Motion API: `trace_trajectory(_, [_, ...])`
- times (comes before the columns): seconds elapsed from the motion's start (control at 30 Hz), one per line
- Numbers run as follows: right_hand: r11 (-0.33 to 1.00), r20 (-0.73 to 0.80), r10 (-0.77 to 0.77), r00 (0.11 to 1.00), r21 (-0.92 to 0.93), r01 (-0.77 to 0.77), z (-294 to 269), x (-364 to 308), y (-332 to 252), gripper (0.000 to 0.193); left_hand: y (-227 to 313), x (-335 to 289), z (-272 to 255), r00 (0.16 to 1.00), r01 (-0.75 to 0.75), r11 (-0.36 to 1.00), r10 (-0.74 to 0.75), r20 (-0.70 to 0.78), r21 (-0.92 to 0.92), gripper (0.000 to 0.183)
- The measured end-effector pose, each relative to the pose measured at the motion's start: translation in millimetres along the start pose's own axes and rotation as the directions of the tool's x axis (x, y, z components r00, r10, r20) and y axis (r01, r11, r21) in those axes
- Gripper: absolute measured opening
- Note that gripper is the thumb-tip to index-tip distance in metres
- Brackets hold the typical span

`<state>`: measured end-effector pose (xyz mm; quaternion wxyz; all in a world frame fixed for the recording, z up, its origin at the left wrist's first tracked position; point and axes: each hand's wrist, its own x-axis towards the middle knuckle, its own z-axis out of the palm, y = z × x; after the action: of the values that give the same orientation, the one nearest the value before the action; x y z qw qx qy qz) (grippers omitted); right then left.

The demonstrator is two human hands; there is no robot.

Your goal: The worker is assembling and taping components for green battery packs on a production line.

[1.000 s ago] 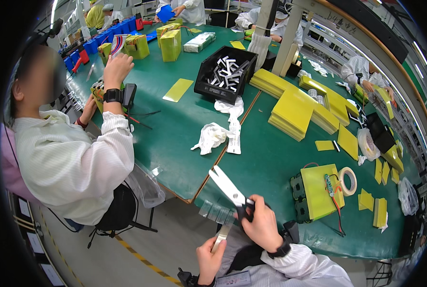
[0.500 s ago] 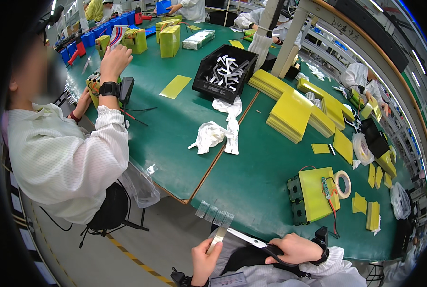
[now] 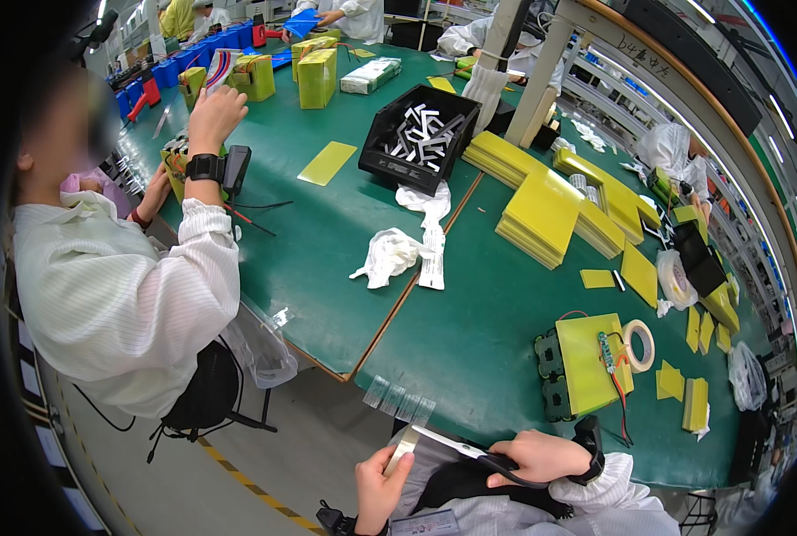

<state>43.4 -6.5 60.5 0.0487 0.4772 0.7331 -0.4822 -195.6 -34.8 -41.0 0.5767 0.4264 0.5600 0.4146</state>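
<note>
At the table's near edge, my left hand pinches a short pale strip upright between thumb and fingers. My right hand is closed round the black handles of a pair of scissors. Their blades point left, and the tip lies by the strip's upper end; I cannot tell whether they touch. Several clear tape pieces hang over the table edge just above. Beyond my right hand stands a battery pack with a yellow board, a small green circuit board and red wires.
A tape roll sits beside the pack. Yellow board stacks fill the right side. A black bin of white pieces and a crumpled white cloth lie mid-table. At the left a co-worker's arm reaches over the table.
My right hand and the scissors have shifted slightly left and up. The left hand with the strip has barely moved. At the far back, a person's blue sheet has changed position.
</note>
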Motion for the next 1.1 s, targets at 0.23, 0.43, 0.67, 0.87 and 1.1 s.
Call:
trace_trajectory(0.23, [1.000, 0.035, 0.001, 0.999, 0.026, -0.002, -1.2, 4.2, -3.5, 0.057, 4.2, -0.9, -0.8, 0.998, 0.049, 0.999, -0.050, -0.025, -0.015, 0.027])
trace_trajectory(0.43, [1.000, 0.011, -0.008, 1.000, 0.022, 0.008, 1.2, 5.6, -1.9, 0.058, 5.7, -1.4, -0.8, 0.997, 0.074, 0.996, -0.074, -0.018, -0.046, 0.026])
trace_trajectory(0.67, [0.997, 0.005, -0.016, 1.000, 0.078, 0.016, 0.9, 5.9, -3.0, 0.059, 2.9, -2.6, -1.7, 0.998, 0.059, 0.997, -0.060, -0.029, -0.051, 0.026])
trace_trajectory(0.87, [0.994, -0.034, -0.080, 0.996, 0.067, 0.082, 10.7, -4.9, -5.5, 0.060, 4.4, -21.3, -19.8, 0.997, 0.068, 0.996, -0.067, 0.030, -0.050, 0.024])
trace_trajectory(1.1, [0.892, -0.599, 0.048, 0.799, 0.387, 0.236, 30.2, 26.8, -36.3, 0.051, 14.6, -33.3, -9.3, 0.979, 0.050, 0.971, -0.001, 0.204, -0.234, 0.028])
